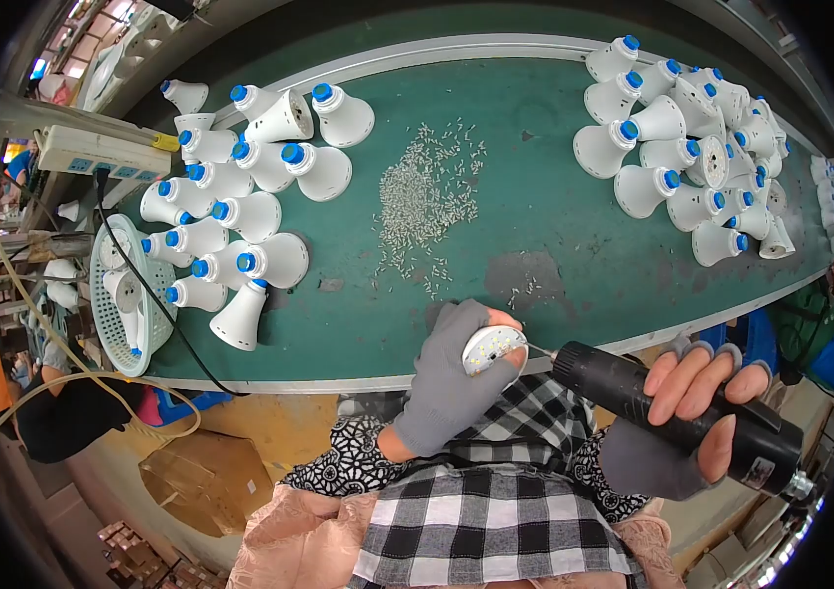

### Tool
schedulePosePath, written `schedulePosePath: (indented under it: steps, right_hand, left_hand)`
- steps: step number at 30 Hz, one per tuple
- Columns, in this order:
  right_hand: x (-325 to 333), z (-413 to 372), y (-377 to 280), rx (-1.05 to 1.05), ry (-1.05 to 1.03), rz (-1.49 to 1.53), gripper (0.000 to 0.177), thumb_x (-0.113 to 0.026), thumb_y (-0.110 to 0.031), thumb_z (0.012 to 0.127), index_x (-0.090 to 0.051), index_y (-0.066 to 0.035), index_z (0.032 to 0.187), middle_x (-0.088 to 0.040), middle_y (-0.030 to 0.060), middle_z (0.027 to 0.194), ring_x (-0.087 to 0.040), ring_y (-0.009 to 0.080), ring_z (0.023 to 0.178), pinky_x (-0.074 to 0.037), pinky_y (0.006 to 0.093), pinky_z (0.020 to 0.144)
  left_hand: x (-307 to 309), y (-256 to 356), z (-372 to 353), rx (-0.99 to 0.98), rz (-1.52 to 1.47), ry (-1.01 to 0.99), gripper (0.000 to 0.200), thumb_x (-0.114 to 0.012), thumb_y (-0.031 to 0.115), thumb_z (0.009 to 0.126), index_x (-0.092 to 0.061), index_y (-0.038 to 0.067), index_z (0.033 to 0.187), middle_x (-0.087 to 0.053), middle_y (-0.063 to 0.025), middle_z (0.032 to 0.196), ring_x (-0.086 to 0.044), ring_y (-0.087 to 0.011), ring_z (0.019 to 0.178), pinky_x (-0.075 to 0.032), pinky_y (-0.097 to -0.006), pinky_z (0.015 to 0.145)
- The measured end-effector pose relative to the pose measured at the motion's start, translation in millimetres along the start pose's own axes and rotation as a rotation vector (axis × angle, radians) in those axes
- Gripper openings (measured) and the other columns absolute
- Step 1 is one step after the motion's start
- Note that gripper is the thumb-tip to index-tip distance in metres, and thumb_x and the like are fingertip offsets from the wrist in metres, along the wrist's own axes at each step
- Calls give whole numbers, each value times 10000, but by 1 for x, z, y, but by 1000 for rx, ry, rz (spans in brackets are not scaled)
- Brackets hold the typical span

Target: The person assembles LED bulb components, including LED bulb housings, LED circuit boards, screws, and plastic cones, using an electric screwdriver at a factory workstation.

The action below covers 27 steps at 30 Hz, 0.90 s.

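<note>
In a grey fingerless glove, my left hand (451,378) is closed around an LED bulb (492,349). The bulb's round face, dotted with small yellow LEDs, is turned toward the right; its body is hidden in my palm. My right hand (682,412), gloved the same way, grips a black electric screwdriver (623,378) along its barrel. The thin bit points left, its tip right at the edge of the bulb's face. Beyond my hands, a heap of small silvery screws (422,201) is spread over the green tabletop (525,128).
White bulb housings with blue caps (260,211) stand in a group on the left, and more housings (692,147) crowd the right. A pale basket (113,304) holds several bulb parts. Beside it are a power strip (103,154) and a black cable (142,285) crossing the table edge.
</note>
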State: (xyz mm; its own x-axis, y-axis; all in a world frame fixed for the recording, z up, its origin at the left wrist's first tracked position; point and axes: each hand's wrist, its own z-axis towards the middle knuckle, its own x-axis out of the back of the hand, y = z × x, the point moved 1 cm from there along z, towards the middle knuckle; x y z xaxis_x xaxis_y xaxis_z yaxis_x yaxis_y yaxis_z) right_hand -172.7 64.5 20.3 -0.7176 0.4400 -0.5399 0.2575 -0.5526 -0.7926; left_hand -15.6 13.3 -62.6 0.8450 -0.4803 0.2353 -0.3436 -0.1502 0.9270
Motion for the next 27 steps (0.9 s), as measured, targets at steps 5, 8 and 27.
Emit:
schedulePosePath:
  steps: [5,8,27]
  right_hand:
    - [10,-4,-1,73,45,98,326,-632,-168,871,-368,-91,1047,-470,81,748,-534,211,599,-441,390,646]
    - [12,-1,-5,87,82,103,329,-637,-170,866,-363,-93,1030,-471,82,746,-534,213,596,-442,387,646]
    - [4,-15,-7,54,32,-10,415,-708,-203,840,-346,-112,1020,-486,79,745,-555,215,593,-463,387,682]
  left_hand:
    - [8,2,1,72,-46,-34,235,-688,200,810,-640,60,992,-612,-50,934,-588,-117,841,-470,-263,748]
    - [11,1,3,118,-182,-34,226,-638,230,861,-638,50,999,-635,-49,936,-600,-107,846,-479,-257,749]
    - [-4,-7,-1,90,-272,71,200,-611,178,875,-638,17,991,-631,-43,921,-596,-94,826,-478,-240,733]
